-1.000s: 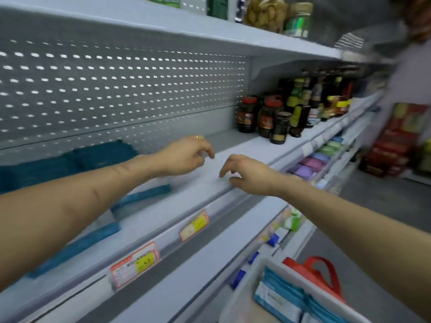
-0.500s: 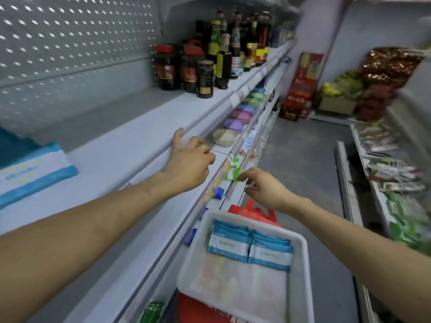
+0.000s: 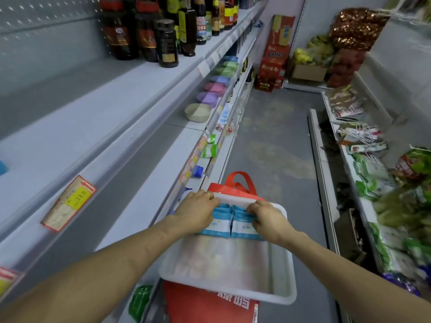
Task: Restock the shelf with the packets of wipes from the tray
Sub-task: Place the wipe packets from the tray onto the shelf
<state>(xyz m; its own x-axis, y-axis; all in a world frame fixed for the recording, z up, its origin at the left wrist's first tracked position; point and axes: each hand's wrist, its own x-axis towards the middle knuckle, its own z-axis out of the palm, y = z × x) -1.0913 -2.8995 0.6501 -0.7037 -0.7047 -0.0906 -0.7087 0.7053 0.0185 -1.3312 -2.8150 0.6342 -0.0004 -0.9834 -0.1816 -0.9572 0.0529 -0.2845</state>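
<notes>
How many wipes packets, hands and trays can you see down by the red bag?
Packets of wipes: 2 (left packet, right packet)
Hands: 2 (left hand, right hand)
Tray: 1
Total: 5

Left hand point(image 3: 197, 212), right hand point(image 3: 268, 219) on packets point(image 3: 221, 226)

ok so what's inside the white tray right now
Blue-and-white packets of wipes lie side by side at the far end of the tray. The left hand and right hand grip their far edges, so anything beneath is hidden.
</notes>
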